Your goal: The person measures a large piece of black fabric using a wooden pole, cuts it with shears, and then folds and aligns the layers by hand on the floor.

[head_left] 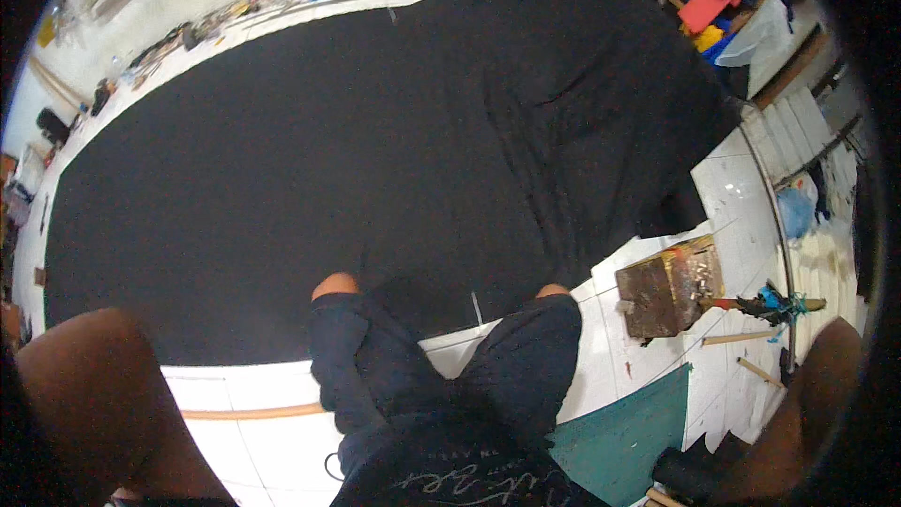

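Observation:
A large black cloth (pixel 263 169) is spread across the white tiled floor in front of me. Its left part lies flat, while folds and wrinkles run through its right part. I kneel or sit at its near edge, my knees touching or close to it. My bent left arm (pixel 103 394) shows at the lower left, and my right arm (pixel 817 404) at the lower right. Neither hand is in the picture, so what they hold or touch is hidden. A short pale strip (pixel 477 308) lies at the cloth's near edge, between my knees.
To the right stands a worn brown box (pixel 657 296), with thin wooden sticks (pixel 741 338) beside it. A green board (pixel 629 437) lies at the lower right, a long wooden strip (pixel 249 412) at the lower left. Coloured scraps (pixel 709 9) pile up at the far right.

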The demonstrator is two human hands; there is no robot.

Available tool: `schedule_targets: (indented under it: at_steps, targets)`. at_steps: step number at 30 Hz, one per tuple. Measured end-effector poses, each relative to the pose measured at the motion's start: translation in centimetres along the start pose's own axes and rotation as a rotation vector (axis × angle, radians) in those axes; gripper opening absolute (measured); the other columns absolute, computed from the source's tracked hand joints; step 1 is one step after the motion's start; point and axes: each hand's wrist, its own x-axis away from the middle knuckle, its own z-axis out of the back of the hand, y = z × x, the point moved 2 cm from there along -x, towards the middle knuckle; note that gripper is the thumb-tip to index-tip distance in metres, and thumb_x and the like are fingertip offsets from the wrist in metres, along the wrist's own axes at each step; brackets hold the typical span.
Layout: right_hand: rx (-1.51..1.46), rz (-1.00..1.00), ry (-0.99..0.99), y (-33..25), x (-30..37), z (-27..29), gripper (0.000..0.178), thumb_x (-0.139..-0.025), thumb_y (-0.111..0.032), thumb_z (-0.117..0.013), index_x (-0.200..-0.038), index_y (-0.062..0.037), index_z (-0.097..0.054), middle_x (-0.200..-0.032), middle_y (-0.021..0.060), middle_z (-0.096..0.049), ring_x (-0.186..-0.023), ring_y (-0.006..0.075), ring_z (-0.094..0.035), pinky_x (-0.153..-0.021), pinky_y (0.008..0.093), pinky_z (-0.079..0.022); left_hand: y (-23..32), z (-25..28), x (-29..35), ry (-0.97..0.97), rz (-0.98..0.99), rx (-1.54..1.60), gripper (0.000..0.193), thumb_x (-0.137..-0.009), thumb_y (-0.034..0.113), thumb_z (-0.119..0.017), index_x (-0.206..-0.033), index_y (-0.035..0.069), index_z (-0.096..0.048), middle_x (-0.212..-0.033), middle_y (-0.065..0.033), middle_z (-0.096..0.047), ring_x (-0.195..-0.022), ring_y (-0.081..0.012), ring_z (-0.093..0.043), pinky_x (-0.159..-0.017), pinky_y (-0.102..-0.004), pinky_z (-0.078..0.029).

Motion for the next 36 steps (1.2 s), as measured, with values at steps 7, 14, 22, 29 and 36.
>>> schedule_targets:
  at_steps: [7,14,22,29,36]
  targets:
    - [-0.220,0.215,0.334,-9.0,-3.6,10.3,0.024,-0.088,-0.021,-0.059,-0.097,0.0007,-0.064,-0.096,0.0163,-0.066,-0.091,0.0314,-0.063,-0.082,0.0409,-0.051,0.8,-0.9,-2.5,-0.002,-0.072,-0.052,0.028,-0.093,0.025,-0.055,-0.109,0.002,-0.059,-0.111,-0.0131,-0.060,-0.102,-0.0238,-0.056,-0.090,-0.0393,-0.044]
    - [-0.372,0.385,0.425,-15.7,-3.7,9.9,0.022,-0.089,-0.019,-0.059,-0.099,0.0001,-0.063,-0.096,0.0152,-0.066,-0.090,0.0301,-0.063,-0.083,0.0399,-0.050,1.5,2.1,-5.3,0.116,-0.229,-0.249,0.024,-0.094,0.022,-0.055,-0.105,0.002,-0.060,-0.107,-0.0122,-0.061,-0.099,-0.0231,-0.057,-0.087,-0.0381,-0.045]
    - [-0.591,0.201,0.180,-14.9,0.5,-5.2,0.020,-0.090,-0.016,-0.060,-0.101,-0.0006,-0.061,-0.096,0.0139,-0.065,-0.089,0.0285,-0.062,-0.083,0.0387,-0.050,-2.4,5.9,-6.9,0.634,-0.082,-0.529,0.019,-0.094,0.018,-0.055,-0.101,0.002,-0.061,-0.103,-0.0112,-0.062,-0.095,-0.0222,-0.058,-0.084,-0.0368,-0.047]
    - [-0.055,0.198,-1.008,11.3,22.4,-27.4,0.053,-0.084,-0.031,-0.066,-0.130,-0.0064,-0.055,-0.127,0.0221,-0.057,-0.118,0.0395,-0.055,-0.099,0.0450,-0.044,-23.3,-17.0,15.8,-0.037,0.870,-0.094,0.072,-0.086,0.052,-0.068,-0.136,0.004,-0.050,-0.141,-0.0173,-0.048,-0.129,-0.0361,-0.045,-0.108,-0.0465,-0.035]
    - [0.140,0.279,-0.799,12.2,32.4,-30.1,0.034,-0.087,-0.032,-0.062,-0.117,-0.0198,-0.068,-0.118,0.0131,-0.065,-0.115,0.0300,-0.059,-0.084,0.0519,-0.047,-12.2,-14.4,8.4,0.078,0.845,-0.380,0.054,-0.086,0.039,-0.069,-0.121,0.001,-0.055,-0.120,-0.0226,-0.055,-0.112,-0.0400,-0.051,-0.097,-0.0494,-0.040]
